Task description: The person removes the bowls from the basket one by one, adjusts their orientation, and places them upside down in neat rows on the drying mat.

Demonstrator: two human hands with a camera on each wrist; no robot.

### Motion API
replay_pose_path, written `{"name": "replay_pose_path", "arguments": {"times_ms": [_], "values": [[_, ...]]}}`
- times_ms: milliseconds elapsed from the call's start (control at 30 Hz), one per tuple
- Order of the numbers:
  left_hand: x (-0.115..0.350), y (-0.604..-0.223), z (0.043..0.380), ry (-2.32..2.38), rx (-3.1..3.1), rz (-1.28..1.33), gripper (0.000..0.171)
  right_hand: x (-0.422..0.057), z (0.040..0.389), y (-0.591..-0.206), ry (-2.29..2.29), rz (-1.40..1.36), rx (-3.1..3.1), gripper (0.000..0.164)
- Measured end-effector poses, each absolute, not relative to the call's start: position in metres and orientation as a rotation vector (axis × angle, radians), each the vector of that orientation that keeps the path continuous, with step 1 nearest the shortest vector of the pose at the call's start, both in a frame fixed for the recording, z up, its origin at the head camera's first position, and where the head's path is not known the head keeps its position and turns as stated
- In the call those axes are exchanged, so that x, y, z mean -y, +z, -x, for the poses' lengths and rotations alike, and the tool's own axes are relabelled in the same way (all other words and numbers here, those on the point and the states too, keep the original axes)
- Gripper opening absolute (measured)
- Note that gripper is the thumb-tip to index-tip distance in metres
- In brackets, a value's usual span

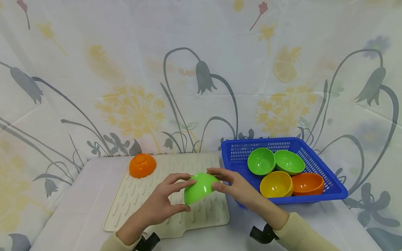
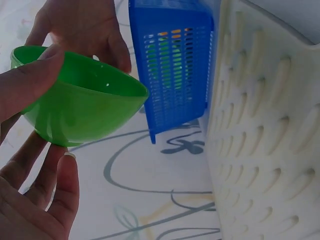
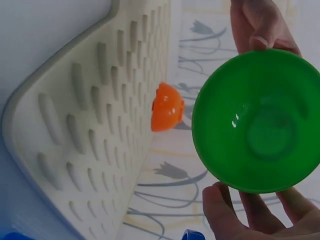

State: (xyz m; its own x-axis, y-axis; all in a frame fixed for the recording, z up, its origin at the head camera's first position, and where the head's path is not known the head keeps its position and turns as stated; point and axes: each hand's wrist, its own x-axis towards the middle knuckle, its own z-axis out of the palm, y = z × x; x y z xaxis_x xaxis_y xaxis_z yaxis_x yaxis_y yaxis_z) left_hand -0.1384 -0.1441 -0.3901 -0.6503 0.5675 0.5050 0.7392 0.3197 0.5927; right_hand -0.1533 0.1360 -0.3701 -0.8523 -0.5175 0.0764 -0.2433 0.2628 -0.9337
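A green bowl (image 1: 198, 190) is held tilted above the beige mat (image 1: 201, 218), its inside facing the right wrist camera (image 3: 250, 120). My left hand (image 1: 160, 200) grips it, the thumb at the rim and the fingers on the outer wall. From the other side my right hand (image 1: 238, 186) holds the bowl's edge with thumb and fingertips; in the right wrist view part of its fingers is hidden behind the bowl. An orange bowl (image 1: 142, 165) rests upside down at the mat's far left corner.
To the right a blue basket (image 1: 238, 167) holds two green bowls (image 1: 261, 161), a yellow bowl (image 1: 276, 184) and an orange bowl (image 1: 307, 184). Its near left edge lies close to my right forearm. Behind the table hangs a flower-patterned cloth (image 1: 141, 69).
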Motion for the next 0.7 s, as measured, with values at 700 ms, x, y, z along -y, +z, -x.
{"name": "replay_pose_path", "arguments": {"times_ms": [700], "values": [[0.1485, -0.3931, 0.1422, -1.997, 2.296, 1.089, 0.08, -0.1422, 0.1531, -0.3751, -1.747, 0.777, -1.945, 0.059]]}}
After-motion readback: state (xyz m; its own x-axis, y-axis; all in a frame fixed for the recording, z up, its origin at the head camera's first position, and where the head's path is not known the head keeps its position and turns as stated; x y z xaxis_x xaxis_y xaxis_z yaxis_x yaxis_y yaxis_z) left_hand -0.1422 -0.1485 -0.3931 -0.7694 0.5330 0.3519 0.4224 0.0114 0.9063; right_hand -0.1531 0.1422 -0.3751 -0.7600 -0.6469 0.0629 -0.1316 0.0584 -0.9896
